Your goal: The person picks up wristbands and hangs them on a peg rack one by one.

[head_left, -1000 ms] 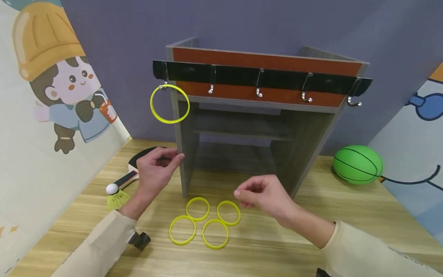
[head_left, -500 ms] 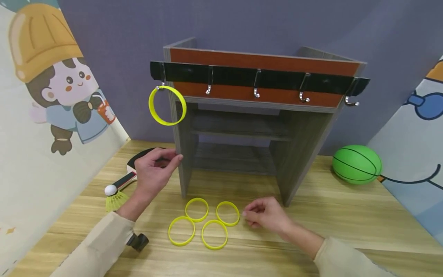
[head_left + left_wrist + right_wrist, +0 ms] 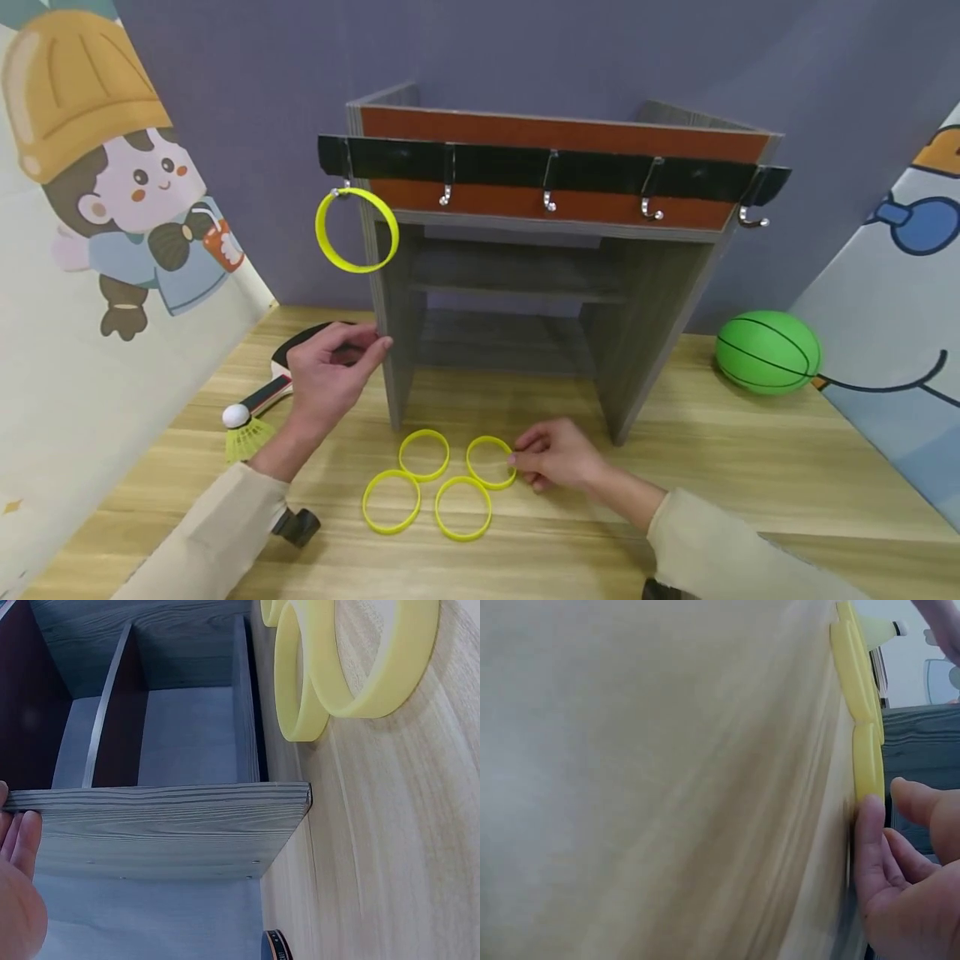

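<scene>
My left hand (image 3: 330,367) pinches the front edge of the grey wooden shelf's left side panel (image 3: 172,799), thumb on one face and fingers on the other. My right hand (image 3: 558,454) is low over the table at the back right yellow ring (image 3: 487,439). In the right wrist view a fingertip (image 3: 870,810) meets that ring's edge, while the thumb (image 3: 911,795) stands apart from it. Other yellow rings lie beside it: one back left (image 3: 424,432), one front left (image 3: 392,531), one front right (image 3: 463,537). Another yellow ring (image 3: 320,232) hangs on the leftmost hook.
A black rail (image 3: 495,162) with several silver hooks runs across the shelf's orange-brown top board (image 3: 570,127). At left lie a table tennis bat (image 3: 268,393) and a yellow shuttlecock (image 3: 243,433). A green ball (image 3: 768,354) sits at right by the wall.
My right hand has come down and then left to the back right ring. The left hand keeps its hold on the panel. The hanging ring has turned slightly on its hook.
</scene>
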Demonstrator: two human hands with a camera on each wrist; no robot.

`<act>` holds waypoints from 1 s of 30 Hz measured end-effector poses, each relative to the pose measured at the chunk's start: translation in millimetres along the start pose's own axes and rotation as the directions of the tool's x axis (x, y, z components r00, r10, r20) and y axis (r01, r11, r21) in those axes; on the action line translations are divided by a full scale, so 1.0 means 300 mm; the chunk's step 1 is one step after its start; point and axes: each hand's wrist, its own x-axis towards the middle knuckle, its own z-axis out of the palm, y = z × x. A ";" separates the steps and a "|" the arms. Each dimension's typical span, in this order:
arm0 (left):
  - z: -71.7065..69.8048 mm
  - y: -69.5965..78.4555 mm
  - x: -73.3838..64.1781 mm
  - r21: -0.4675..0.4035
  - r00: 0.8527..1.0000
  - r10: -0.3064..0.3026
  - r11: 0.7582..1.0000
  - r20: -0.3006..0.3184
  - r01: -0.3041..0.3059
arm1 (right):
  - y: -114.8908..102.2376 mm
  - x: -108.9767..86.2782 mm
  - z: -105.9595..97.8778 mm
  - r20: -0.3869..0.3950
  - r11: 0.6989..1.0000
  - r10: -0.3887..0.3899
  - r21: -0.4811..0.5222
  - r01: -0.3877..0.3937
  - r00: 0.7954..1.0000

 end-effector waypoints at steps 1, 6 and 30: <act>-0.001 -0.002 -0.003 -0.001 1.000 -0.005 1.000 0.002 0.005 | 0.001 0.005 0.003 0.000 1.000 0.007 0.001 -0.007 1.000; -0.003 -0.002 -0.011 -0.003 1.000 -0.014 1.000 0.012 0.014 | 0.007 0.020 0.013 0.004 1.000 0.026 0.000 -0.026 1.000; 0.001 -0.010 -0.001 -0.031 0.999 0.032 0.999 -0.010 -0.033 | -0.001 0.040 0.014 0.003 0.997 0.071 -0.012 -0.071 0.997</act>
